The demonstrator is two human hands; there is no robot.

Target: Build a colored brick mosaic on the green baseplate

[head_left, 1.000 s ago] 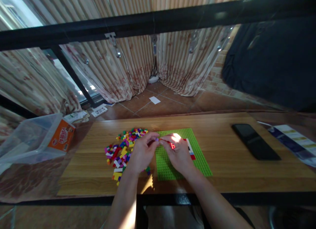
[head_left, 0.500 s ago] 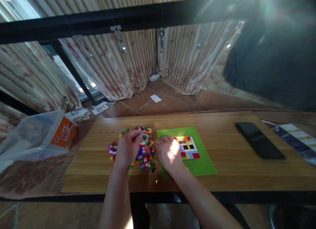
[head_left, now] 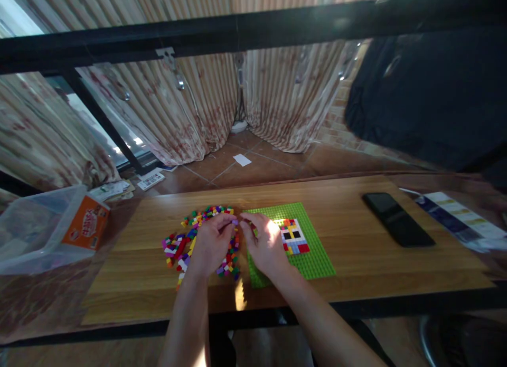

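Note:
My left hand (head_left: 212, 244) is over the pile of small colourful toy bricks (head_left: 229, 261), with thumb and forefinger pinched on a small purple brick (head_left: 235, 222). Close to its right, my right hand (head_left: 266, 246) has thumb and forefinger apart, with nothing visible between them. That hand hovers over the left part of a green baseplate (head_left: 317, 261), covering some of it. On the baseplate is a flat mosaic of bricks (head_left: 301, 234) in white, black, yellow, red and blue; my right hand hides its left side.
A black phone (head_left: 396, 219) lies on the wooden table (head_left: 340, 198), with printed leaflets (head_left: 463, 219) beyond it on the right. Left of the table stands a clear plastic bin (head_left: 43, 229) with an orange label. Curtains and a dark rail are ahead.
My hands have come closer together at the edge between pile and baseplate. The left hand has moved right with a purple brick; the right hand's thumb and forefinger have parted. The view has shifted slightly.

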